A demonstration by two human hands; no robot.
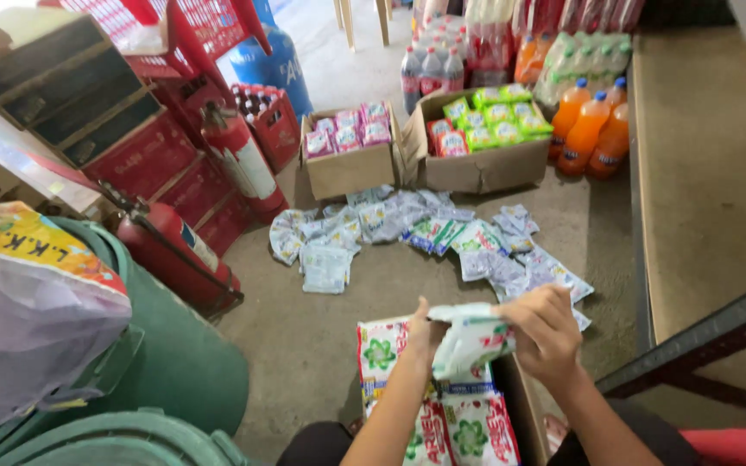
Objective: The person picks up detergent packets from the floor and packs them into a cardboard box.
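Observation:
My left hand [421,339] and my right hand [546,330] both grip a strip of white and green sachets [474,339], held up just above my lap. Under it hangs a longer run of white, green and red sachets [446,414] that drapes down between my arms. My left fingers pinch the strip's left edge. My right fingers curl over its top right corner. On the concrete floor [304,336] beyond my hands lies an arc of several loose sachets [425,237] in pale blue, white and green.
Two open cardboard boxes stand past the sachets, one with pink packets [349,151], one with green packets [485,142]. Orange drink bottles [593,129] stand at the right. Red fire extinguishers [239,160] and red crates are at the left, beside a green bin [174,354].

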